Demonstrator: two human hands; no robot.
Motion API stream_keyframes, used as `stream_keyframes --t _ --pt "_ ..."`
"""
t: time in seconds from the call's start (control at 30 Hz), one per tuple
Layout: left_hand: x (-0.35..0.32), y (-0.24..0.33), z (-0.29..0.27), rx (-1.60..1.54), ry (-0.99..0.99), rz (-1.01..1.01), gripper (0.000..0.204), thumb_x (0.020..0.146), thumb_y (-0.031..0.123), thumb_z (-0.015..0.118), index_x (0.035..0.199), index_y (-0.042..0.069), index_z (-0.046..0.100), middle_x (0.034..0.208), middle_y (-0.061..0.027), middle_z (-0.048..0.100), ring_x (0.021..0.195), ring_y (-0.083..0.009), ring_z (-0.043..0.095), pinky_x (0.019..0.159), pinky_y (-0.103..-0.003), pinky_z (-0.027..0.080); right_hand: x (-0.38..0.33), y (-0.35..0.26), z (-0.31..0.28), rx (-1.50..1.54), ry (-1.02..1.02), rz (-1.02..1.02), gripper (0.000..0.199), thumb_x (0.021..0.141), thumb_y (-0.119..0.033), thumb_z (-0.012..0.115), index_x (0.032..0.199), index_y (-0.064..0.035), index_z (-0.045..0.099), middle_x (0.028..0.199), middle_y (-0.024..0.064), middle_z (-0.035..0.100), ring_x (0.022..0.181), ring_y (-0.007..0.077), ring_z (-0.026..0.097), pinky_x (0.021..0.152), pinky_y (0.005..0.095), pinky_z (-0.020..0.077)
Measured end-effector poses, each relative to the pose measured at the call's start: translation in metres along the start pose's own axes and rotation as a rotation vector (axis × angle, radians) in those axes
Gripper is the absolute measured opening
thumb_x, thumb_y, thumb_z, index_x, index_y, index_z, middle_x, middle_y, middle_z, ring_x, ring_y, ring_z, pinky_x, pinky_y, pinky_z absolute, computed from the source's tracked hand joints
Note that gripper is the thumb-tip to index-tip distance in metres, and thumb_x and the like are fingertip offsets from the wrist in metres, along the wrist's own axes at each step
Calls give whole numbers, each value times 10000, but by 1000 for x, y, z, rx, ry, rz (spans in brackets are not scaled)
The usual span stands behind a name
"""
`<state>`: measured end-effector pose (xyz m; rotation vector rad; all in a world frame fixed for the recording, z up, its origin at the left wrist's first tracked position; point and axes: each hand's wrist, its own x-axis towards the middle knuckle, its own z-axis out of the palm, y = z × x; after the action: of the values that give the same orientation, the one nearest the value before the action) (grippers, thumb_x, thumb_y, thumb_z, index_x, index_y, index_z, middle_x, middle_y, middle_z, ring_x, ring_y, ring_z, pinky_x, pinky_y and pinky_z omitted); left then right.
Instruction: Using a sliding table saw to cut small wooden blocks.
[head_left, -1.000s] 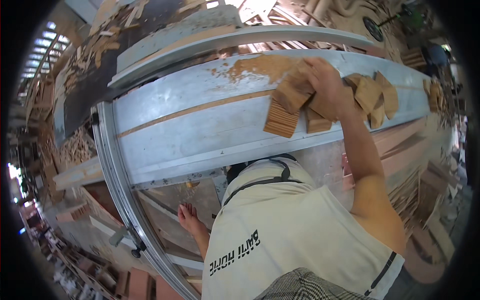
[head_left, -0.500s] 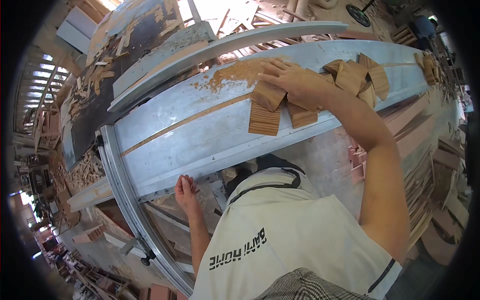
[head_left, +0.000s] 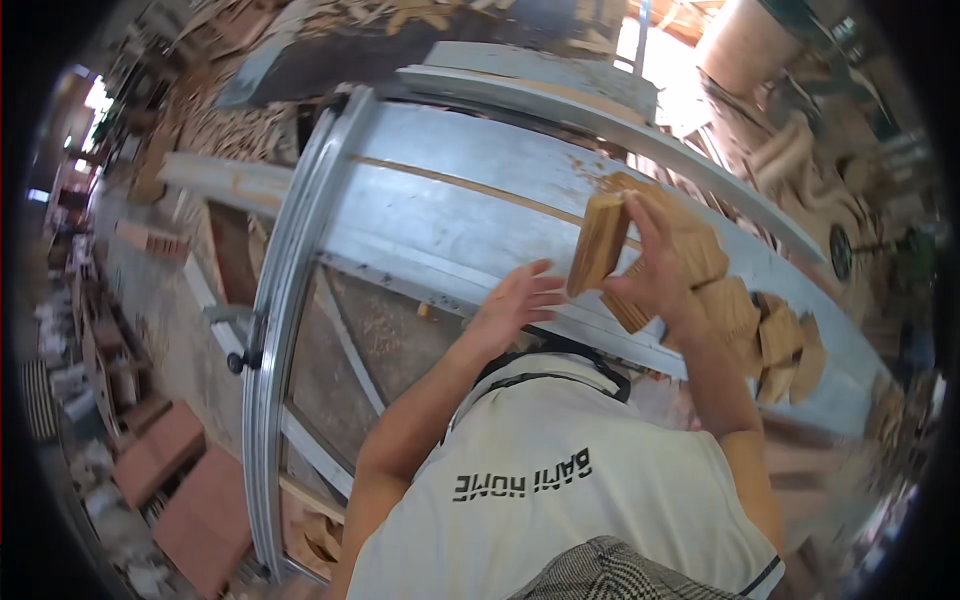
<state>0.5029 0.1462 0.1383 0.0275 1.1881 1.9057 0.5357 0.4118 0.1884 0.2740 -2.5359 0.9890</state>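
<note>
Head view: grips wood block (head_left: 597,245) in R hand (head_left: 660,272) btwn thumb + fingers, slightly tilted, over table (head_left: 420,222); can't tell if resting on it. Holds L hand (head_left: 514,305) w/ fingers spread, just beside block's lower end; can't tell if touching. Shows other blocks (head_left: 730,308) piled on table to R of R hand, w/ sawdust (head_left: 622,184) beyond, metal rail (head_left: 294,250) across table's L end.

Lettering (head_left: 524,478) noted at 6 o'clock: two short words in dark block capitals, printed in one line across the pale shirt (head_left: 470,545). Seen upside down; line tilted slightly upward toward 5 o'clock.
</note>
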Motion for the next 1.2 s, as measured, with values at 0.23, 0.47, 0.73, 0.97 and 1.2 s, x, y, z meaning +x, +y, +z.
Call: stream_keyframes --t 0.23,0.47,0.73,0.97,1.2 --pt "-9 30 -17 -371 -43 342 639 1049 315 593 1576 60 337 1494 -131 490 1368 -246 504 1126 -397 446 47 -34 95 100 33 -472 979 656 -125 930 1497 -23 440 1566 235 410 1397 450 485 1099 507 484" --pt "-3 84 -83 -15 535 568 682 955 71 720 1524 -43 363 1425 -128 515 1319 -176 509 1087 -335 475 52 -29 153 1088 -472 427 541 888 -209 797 1342 0 590 1278 103 659 1120 198 650 881 349 560" --pt "44 165 -271 1324 1174 806 555 885 299 787 1299 -25 607 1329 -249 594 1254 -441 531 1101 -500 400 139 3 274 1203 -182 995 297 1010 -314 674 1175 -71 640 1029 -3 707 885 93 653 737 269 528" --pt "76 164 -330 1584 1378 541 706 846 419 784 1370 -1 563 1343 -203 570 1280 -407 476 1114 -523 359 226 62 334 1116 -113 976 261 1001 -311 690 1102 -72 655 958 -7 694 786 93 632 657 261 485" --pt "89 165 -317 1570 1445 443 790 827 470 789 1415 14 526 1391 -201 529 1297 -404 457 1136 -525 334 270 86 373 1119 -166 936 290 996 -315 700 1045 -35 645 908 48 687 740 125 650 593 270 520"
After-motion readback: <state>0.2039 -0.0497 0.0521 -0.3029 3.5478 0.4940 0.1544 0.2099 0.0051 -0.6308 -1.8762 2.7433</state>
